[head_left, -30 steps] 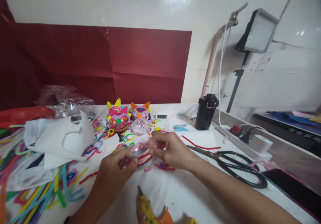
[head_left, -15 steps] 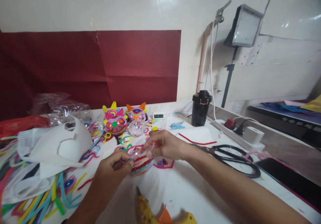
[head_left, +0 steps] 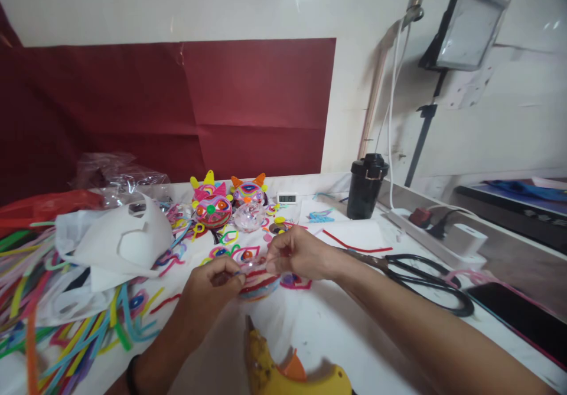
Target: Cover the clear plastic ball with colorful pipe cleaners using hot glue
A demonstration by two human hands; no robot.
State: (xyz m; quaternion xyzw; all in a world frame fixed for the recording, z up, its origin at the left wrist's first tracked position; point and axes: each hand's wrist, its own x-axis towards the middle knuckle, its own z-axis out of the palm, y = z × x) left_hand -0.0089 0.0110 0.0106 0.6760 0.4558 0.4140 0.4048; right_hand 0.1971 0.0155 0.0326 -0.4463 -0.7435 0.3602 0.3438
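At frame centre, both hands pinch the red-striped ornament [head_left: 257, 280] just above the worktop [head_left: 336, 336] — left hand [head_left: 212, 283] gripping its left edge, right hand [head_left: 301, 256] closed on its upper right rim — ornament lying between them, equally near.

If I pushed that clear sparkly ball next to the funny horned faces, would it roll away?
Probably a little. The clear ball looks round, so a push could set it rolling, but the bent colored strips lying around it would likely stop it soon. It seems see-through and hollow, so it is probably light, and its shiny shell might be slippery to pinch.
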